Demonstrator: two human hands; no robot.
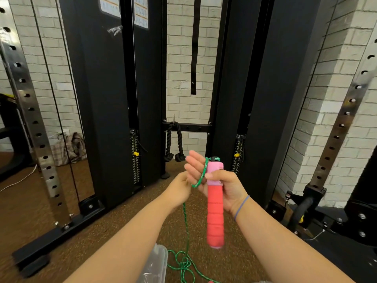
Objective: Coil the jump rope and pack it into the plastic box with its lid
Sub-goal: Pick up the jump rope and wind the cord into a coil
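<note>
The coiling has barely begun, by the look of it. The right hand [220, 180] holds the pink handle [215, 203] upright, thumb pressed on its pale upper part and the other fingers spread open behind it, while a first short loop of the green rope [201, 176] runs from the handle's top down across those fingers. The left hand [179, 187] is closed around the rope just below that loop, feeding it. From there the rope hangs straight down and ends in a loose tangle on the floor [122, 221], so nearly all of it is uncoiled. A red bit at the bottom edge, beside the tangle, may be the second handle, but too little shows to be sure. The clear box [158, 260] lies on the floor under the left forearm, just beside the tangle; whether its lid is on cannot be told. Left to do: wind the rest, lay the coil in the box, close it. Ahead stands a black cable machine [102, 99] with a knotted black rope [173, 144] hanging from its crossbar, well apart from the hands. Nothing blocks the work; the floor tangle could snag while winding.
</note>
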